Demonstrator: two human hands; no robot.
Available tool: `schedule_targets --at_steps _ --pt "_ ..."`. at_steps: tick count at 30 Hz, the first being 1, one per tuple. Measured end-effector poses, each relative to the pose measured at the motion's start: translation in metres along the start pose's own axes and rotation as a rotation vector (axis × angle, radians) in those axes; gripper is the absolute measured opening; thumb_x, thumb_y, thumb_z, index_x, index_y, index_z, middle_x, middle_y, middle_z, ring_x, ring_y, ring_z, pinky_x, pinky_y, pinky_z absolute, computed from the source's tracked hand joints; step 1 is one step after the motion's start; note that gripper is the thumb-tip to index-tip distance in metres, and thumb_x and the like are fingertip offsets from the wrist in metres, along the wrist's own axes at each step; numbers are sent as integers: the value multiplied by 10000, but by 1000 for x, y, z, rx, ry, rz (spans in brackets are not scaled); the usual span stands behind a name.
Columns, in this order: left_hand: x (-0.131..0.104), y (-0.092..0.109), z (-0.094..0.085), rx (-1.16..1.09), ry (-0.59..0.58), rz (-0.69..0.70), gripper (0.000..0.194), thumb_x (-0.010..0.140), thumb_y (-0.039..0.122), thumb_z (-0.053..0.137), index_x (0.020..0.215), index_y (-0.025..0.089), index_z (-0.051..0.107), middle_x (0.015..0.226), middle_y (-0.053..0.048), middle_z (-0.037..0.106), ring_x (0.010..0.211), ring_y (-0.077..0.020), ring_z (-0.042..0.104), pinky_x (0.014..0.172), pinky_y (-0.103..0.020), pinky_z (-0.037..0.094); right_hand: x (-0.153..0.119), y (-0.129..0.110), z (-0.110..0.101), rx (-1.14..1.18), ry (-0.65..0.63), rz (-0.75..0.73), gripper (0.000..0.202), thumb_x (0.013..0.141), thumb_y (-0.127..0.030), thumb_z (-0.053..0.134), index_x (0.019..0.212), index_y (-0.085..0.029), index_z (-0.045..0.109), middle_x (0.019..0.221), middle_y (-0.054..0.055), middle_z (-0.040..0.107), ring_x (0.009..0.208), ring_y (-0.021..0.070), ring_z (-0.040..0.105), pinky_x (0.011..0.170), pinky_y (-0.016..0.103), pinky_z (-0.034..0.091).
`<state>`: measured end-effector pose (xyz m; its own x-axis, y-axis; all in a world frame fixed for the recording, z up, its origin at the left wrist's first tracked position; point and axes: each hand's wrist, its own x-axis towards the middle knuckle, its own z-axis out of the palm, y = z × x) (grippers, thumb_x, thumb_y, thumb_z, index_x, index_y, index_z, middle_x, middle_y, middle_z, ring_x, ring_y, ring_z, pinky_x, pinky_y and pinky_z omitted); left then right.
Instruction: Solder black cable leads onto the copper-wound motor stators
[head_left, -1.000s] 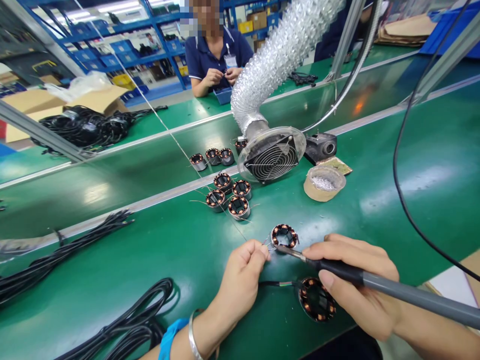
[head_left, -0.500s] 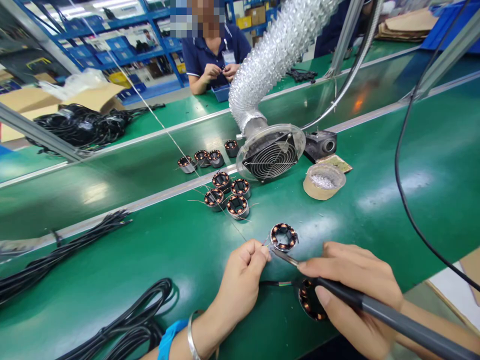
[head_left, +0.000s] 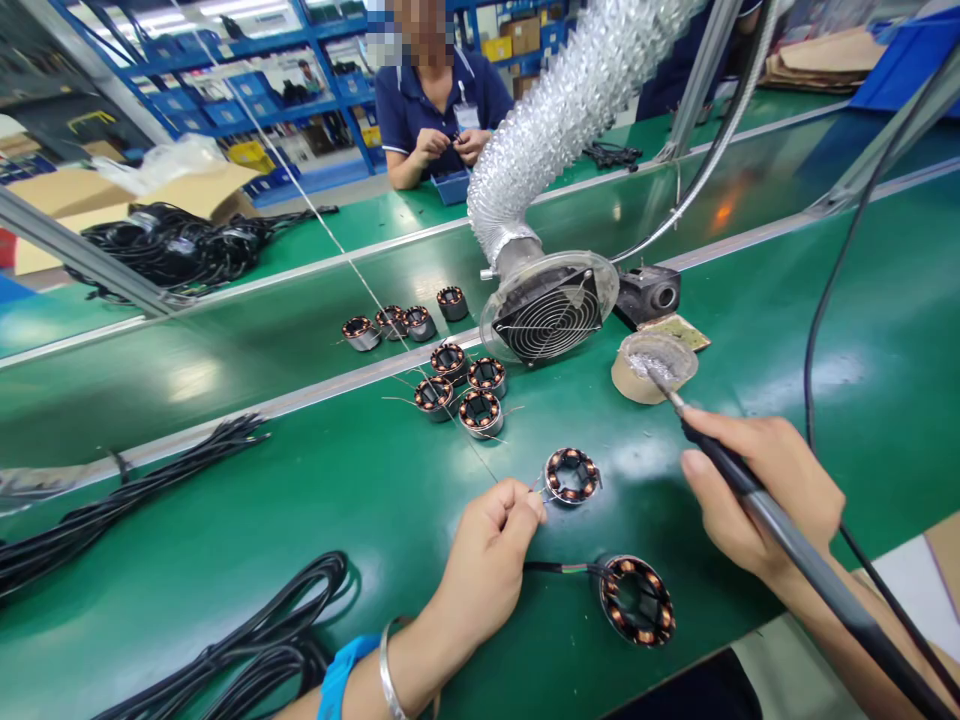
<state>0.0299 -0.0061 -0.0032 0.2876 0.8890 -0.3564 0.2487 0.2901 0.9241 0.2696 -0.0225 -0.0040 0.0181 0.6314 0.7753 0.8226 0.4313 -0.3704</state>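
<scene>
My left hand point(head_left: 491, 555) pinches thin wires beside a copper-wound ring coil point(head_left: 572, 476), and the fine solder-like strand reaches down toward its fingertips. My right hand point(head_left: 765, 490) is closed round a black soldering iron point(head_left: 739, 480), whose metal tip dips into a round tan container point(head_left: 654, 368) of silvery bits. Nearer the front edge lies a second ring coil point(head_left: 637, 600) with a black cable running left from it, under my left hand. Several more coils point(head_left: 480, 412) stand farther back, left of the fan.
A fan-faced exhaust hood point(head_left: 555, 315) hangs from a silver duct point(head_left: 570, 120). Black cables point(head_left: 255, 630) lie at left. A black block point(head_left: 652, 292) stands behind the container. Across the bench point(head_left: 360, 500) sits a person point(head_left: 442, 110). A hanging cord point(head_left: 814, 350) crosses the right.
My right hand has moved the iron away from the wires, up and right to the container. The near coil is uncovered. My left hand keeps its pinch; the whole view has shifted slightly.
</scene>
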Motion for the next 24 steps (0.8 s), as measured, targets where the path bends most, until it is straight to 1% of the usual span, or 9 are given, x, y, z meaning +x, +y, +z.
schedule_targets --at_steps 3,5,7,9,11,14,18,21,24 --pt "0 -1 0 -2 -3 8 286 882 406 479 692 195 513 535 88 277 505 -104 214 496 -241 193 -8 19 7 -109 -89 43 287 894 -187 617 1180 -185 640 904 77 667 753 209 609 692 340 496" --pt "0 -1 1 -6 -2 10 285 883 404 479 694 194 513 536 88 278 506 -103 215 497 -240 195 -10 21 6 -114 -89 74 268 907 -204 608 1172 -193 639 907 68 665 754 200 614 708 335 500" --pt "0 -1 1 -10 2 10 282 881 401 485 692 193 513 534 88 280 506 -102 216 496 -239 197 -8 11 0 -51 -37 79 251 891 -185 617 1139 -206 649 882 50 661 714 181 607 678 318 496" --pt "1 -1 1 -11 5 8 279 878 396 491 688 192 513 533 87 284 506 -101 219 496 -239 199 -5 -5 -9 85 -55 54 244 866 -151 610 1101 -203 652 814 34 646 642 160 591 581 287 471" --pt "1 -1 1 -10 9 7 279 880 393 489 689 191 514 533 87 284 506 -100 218 495 -238 199 -3 -23 -17 247 -169 -2 262 840 -125 576 1088 -181 640 729 26 626 576 153 579 497 274 441" --pt "1 -1 1 -14 10 9 284 885 396 483 691 191 511 534 88 280 505 -99 214 494 -237 197 -4 -44 -20 432 -313 -56 323 795 -87 527 1099 -153 612 651 21 619 524 162 572 487 293 452" --pt "0 -1 1 -25 14 19 287 881 399 500 682 192 508 531 87 284 504 -99 218 494 -239 198 -8 -50 -8 549 -299 -67 364 759 -50 503 1097 -127 615 627 27 624 474 152 530 461 294 405" --pt "0 0 1 -19 15 20 290 880 404 497 681 193 507 530 87 287 505 -100 219 494 -240 202 -11 -49 -1 561 -297 -83 357 750 -50 508 1083 -115 621 641 35 633 474 151 526 458 294 385" --pt "0 1 1 -8 11 17 292 883 407 483 684 195 503 530 87 284 508 -102 220 498 -240 207 -12 -49 -1 545 -297 -112 344 745 -58 523 1069 -109 626 631 29 614 484 153 527 461 296 382"
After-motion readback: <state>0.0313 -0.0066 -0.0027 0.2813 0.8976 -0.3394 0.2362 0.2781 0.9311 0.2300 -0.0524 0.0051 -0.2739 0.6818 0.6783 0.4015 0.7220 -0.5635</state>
